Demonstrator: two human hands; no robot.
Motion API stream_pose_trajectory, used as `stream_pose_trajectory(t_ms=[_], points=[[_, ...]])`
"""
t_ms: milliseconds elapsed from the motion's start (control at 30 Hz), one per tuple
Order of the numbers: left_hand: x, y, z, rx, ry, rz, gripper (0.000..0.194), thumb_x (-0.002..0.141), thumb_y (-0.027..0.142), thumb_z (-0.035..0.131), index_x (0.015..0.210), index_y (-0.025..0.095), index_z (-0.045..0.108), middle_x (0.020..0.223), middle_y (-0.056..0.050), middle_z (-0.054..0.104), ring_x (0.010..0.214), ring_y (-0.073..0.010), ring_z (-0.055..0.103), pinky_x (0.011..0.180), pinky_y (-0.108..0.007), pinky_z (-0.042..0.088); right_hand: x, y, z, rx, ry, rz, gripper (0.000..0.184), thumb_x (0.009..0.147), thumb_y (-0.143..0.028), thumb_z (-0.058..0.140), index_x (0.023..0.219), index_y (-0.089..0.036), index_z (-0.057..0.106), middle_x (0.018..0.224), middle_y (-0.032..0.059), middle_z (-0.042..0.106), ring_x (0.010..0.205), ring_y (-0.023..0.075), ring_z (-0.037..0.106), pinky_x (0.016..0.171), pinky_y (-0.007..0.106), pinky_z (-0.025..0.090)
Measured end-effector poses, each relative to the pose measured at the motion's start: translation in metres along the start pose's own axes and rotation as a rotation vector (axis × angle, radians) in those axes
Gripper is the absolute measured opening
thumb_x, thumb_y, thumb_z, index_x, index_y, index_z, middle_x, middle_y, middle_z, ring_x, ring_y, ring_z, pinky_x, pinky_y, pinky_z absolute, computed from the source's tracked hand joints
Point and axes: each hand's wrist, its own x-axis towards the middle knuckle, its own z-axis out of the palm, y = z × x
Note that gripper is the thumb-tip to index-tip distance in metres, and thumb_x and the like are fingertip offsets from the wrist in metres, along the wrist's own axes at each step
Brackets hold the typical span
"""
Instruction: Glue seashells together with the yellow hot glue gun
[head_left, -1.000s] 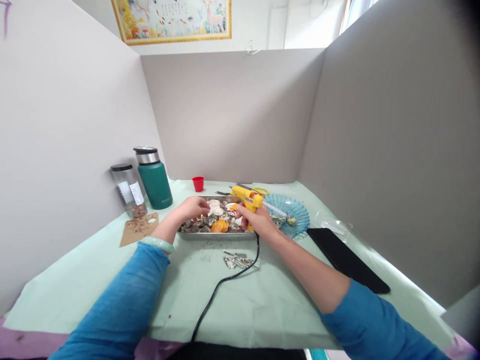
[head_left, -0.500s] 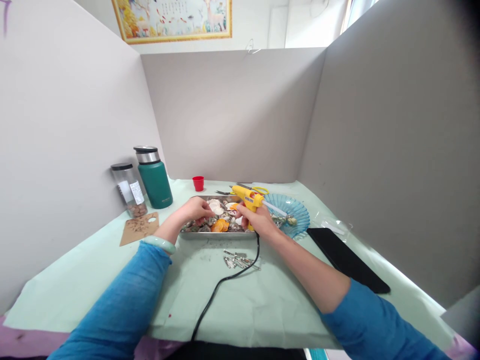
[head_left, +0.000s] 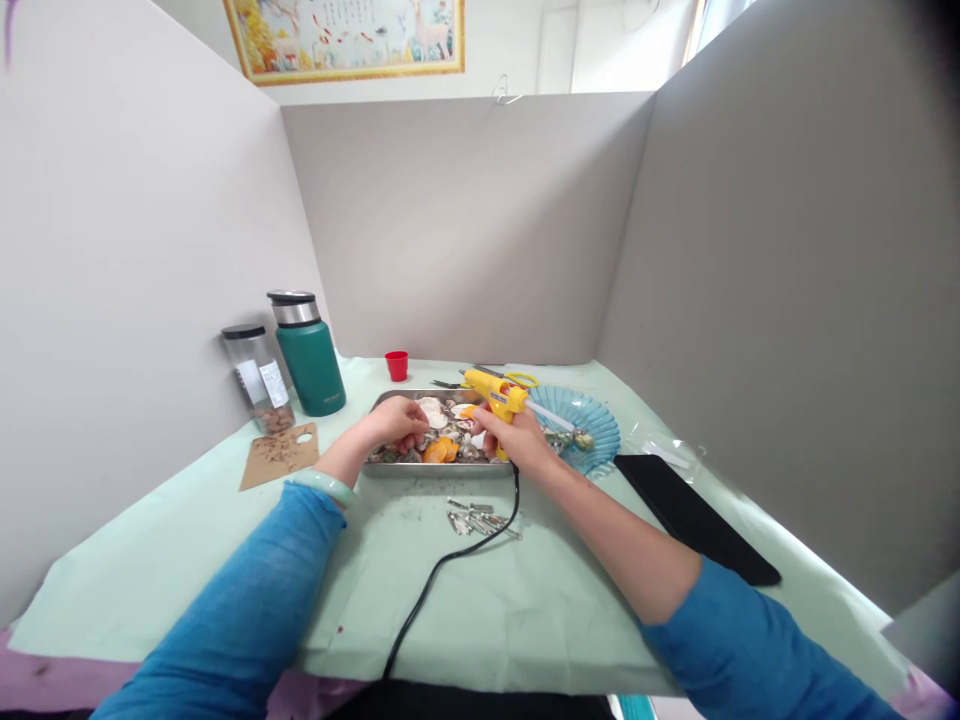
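Observation:
My right hand (head_left: pixel 517 440) is closed round the handle of a yellow hot glue gun (head_left: pixel 495 392), its nozzle pointing left over a metal tray (head_left: pixel 442 470). A white glue stick (head_left: pixel 551 415) sticks out of the gun's back. A black cord (head_left: pixel 442 562) runs from the grip down to the table's front edge. Over the tray's left part, my left hand (head_left: pixel 400 422) has its fingers curled together; whatever they pinch is too small or hidden to make out. Shells fill the tray, among them white shells (head_left: pixel 433 411) and orange shells (head_left: pixel 441 450).
A blue glass plate (head_left: pixel 604 420) holding dried plant pieces stands right of the tray, beside a black slab (head_left: pixel 697 520). Small metal clips (head_left: pixel 476 520) lie in front. To the left are a green bottle (head_left: pixel 311 365), a clear jar (head_left: pixel 259 380) and a brown card (head_left: pixel 277 460). Behind sits a red cup (head_left: pixel 397 367).
My left hand has shifted very slightly to the right over the tray. The right hand and the glue gun look unmoved.

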Motion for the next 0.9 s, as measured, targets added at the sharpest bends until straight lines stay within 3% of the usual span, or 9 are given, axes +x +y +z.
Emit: stream_pose_trajectory(t_ms=[100, 200, 300, 467, 733, 900], points=[[0.003, -0.004, -0.004, 0.088, 0.052, 0.044, 0.011, 0.079, 0.022, 0.056, 0.085, 0.015, 0.062, 0.067, -0.002, 0.067, 0.048, -0.0109, 0.053, 0.047, -0.022, 0.042, 0.000, -0.001, 0.001, 0.007, 0.002, 0.010, 0.015, 0.079, -0.032, 0.060, 0.081, -0.018, 0.056, 0.067, -0.0012, 0.063, 0.040, 0.0074, 0.050, 0.041, 0.020, 0.043], [0.006, -0.008, -0.011, 0.325, 0.141, 0.128, 0.014, 0.073, 0.025, 0.061, 0.083, 0.016, 0.067, 0.073, -0.002, 0.069, 0.059, -0.0125, 0.058, 0.051, -0.021, 0.041, -0.001, -0.003, 0.001, 0.002, 0.003, 0.009, 0.014, 0.080, -0.031, 0.060, 0.079, -0.018, 0.057, 0.065, -0.0016, 0.063, 0.040, 0.0074, 0.050, 0.040, 0.020, 0.042], [0.007, -0.009, -0.013, 0.538, 0.111, 0.165, 0.020, 0.064, 0.027, 0.069, 0.082, 0.018, 0.070, 0.075, -0.002, 0.069, 0.068, -0.0155, 0.061, 0.055, -0.021, 0.040, -0.002, -0.005, 0.001, -0.002, 0.002, 0.015, 0.015, 0.079, -0.032, 0.061, 0.079, -0.018, 0.057, 0.065, -0.0014, 0.063, 0.040, 0.0076, 0.050, 0.040, 0.021, 0.041], [0.008, -0.008, -0.003, 0.645, 0.086, 0.172, 0.017, 0.059, 0.025, 0.068, 0.075, 0.020, 0.070, 0.077, -0.002, 0.069, 0.070, -0.0159, 0.060, 0.057, -0.022, 0.039, -0.002, -0.004, 0.001, -0.004, 0.000, 0.008, 0.017, 0.078, -0.034, 0.061, 0.078, -0.018, 0.057, 0.067, -0.0005, 0.064, 0.040, 0.0075, 0.050, 0.041, 0.021, 0.042], [0.008, -0.006, -0.003, 0.332, 0.080, 0.382, 0.016, 0.062, 0.029, 0.066, 0.073, 0.017, 0.065, 0.070, -0.001, 0.065, 0.066, -0.0148, 0.056, 0.060, -0.024, 0.041, 0.001, 0.002, -0.001, -0.005, -0.011, 0.004, 0.022, 0.075, -0.037, 0.063, 0.083, -0.017, 0.057, 0.069, -0.0005, 0.064, 0.042, 0.0073, 0.051, 0.041, 0.020, 0.043], [0.004, -0.002, 0.001, 0.026, 0.013, 0.416, 0.018, 0.063, 0.030, 0.067, 0.074, 0.016, 0.063, 0.069, 0.000, 0.063, 0.061, -0.0129, 0.054, 0.055, -0.024, 0.041, 0.001, 0.001, 0.000, -0.025, -0.015, -0.008, 0.016, 0.073, -0.031, 0.063, 0.080, -0.019, 0.058, 0.065, -0.0021, 0.061, 0.045, 0.0088, 0.051, 0.043, 0.021, 0.044]])
